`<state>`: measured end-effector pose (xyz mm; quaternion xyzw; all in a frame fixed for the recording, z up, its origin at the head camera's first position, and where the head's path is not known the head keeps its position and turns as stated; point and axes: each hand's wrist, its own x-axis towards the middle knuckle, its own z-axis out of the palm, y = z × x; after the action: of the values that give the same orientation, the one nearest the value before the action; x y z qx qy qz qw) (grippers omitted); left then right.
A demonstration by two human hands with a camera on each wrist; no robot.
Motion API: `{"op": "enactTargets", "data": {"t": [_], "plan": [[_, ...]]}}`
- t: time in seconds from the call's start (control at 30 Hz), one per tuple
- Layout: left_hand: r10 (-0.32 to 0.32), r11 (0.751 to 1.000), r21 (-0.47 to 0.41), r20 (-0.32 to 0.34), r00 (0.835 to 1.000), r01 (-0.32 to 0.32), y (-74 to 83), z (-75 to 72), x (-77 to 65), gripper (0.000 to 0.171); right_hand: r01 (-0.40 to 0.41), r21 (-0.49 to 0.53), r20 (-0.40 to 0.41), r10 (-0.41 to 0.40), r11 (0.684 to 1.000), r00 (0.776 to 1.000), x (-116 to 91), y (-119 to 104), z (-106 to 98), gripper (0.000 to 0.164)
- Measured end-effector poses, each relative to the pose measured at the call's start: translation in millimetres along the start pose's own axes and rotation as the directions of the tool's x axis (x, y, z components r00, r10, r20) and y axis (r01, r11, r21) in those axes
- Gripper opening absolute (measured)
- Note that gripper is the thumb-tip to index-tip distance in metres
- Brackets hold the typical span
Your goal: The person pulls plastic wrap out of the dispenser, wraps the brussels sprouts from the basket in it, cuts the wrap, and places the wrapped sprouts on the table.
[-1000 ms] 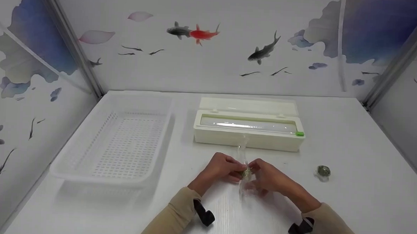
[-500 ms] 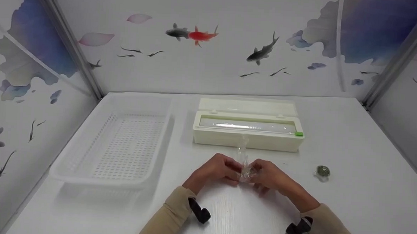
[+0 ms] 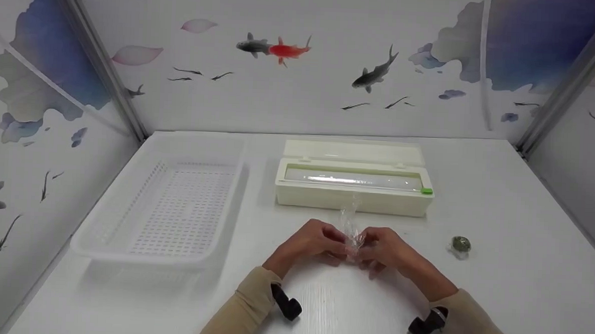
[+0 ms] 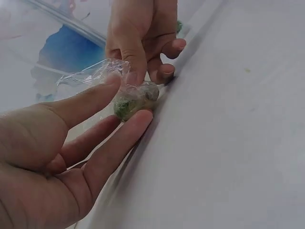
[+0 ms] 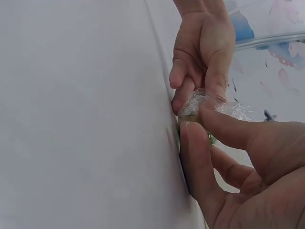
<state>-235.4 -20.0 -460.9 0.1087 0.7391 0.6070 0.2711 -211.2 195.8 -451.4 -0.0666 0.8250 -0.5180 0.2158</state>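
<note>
A small green ball (image 4: 125, 108) in clear plastic wrap (image 4: 97, 71) sits between both hands, close above the white table. My left hand (image 3: 314, 241) pinches the wrapped ball from the left with thumb and fingers. From the other side my right hand (image 3: 387, 248) pinches it too, thumb and fingertips on the gathered film, as the right wrist view shows. A loose tail of film (image 3: 349, 217) stands up toward the box; in the head view the fingers mostly cover the ball. To the right lies a second wrapped green ball (image 3: 461, 244).
Behind the hands stands a cream cling film box (image 3: 326, 197), its lid raised, a film roll inside and a green slider (image 3: 426, 191) at its right end. A white perforated basket (image 3: 143, 256) stands at the left. Printed panels enclose the table's back and sides.
Film that hung below the hands a second ago is now folded up around the ball. The fingers have drawn closer together on it. Box, basket and second ball have not moved.
</note>
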Motion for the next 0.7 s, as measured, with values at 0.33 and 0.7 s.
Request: {"op": "enactTargets", "data": {"t": [0.33, 0.7], "plan": [[-0.048, 0.995, -0.091, -0.083, 0.995, 0.041, 0.4, 6.9, 2.3, 0.022, 0.011, -0.024, 0.128, -0.008, 1.000, 0.992, -2.1, -4.6, -11.7, 0.040], [-0.058, 0.998, -0.029, -0.041, 0.997, 0.057, 0.1, 2.9, 0.8, 0.021, -0.007, 0.012, 0.041, 0.006, 1.000, 0.999, 2.2, -0.4, -5.1, 0.036]]}}
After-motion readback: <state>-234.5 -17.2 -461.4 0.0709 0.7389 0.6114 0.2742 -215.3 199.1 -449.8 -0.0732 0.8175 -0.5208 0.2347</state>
